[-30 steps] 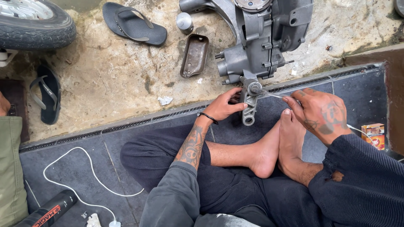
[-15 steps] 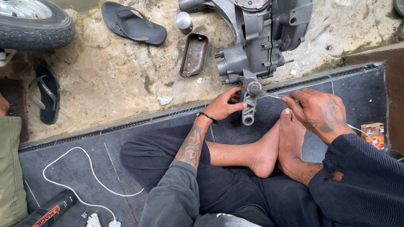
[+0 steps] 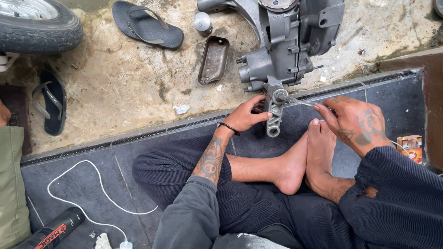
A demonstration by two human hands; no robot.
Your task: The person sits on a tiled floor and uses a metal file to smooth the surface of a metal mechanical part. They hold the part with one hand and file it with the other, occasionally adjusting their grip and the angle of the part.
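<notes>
head view: your left hand [image 3: 247,117] grips the grey lever arm [image 3: 274,115] hanging off the engine casing [image 3: 288,46]; your right hand [image 3: 355,122] pinches a thin cable [image 3: 302,103] at its pivot. risk: cable slips loose, lever swings, bare feet [image 3: 309,157] beneath get struck.

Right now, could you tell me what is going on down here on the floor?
A person sits cross-legged and barefoot on the dark tiles, working on a grey metal engine casing that lies on the concrete ahead. The left hand grips the small lever arm hanging from the casing's lower end. The right hand pinches a thin cable running into the top of that lever. A rusty metal cover, flip-flops and a tyre lie nearby.
</notes>
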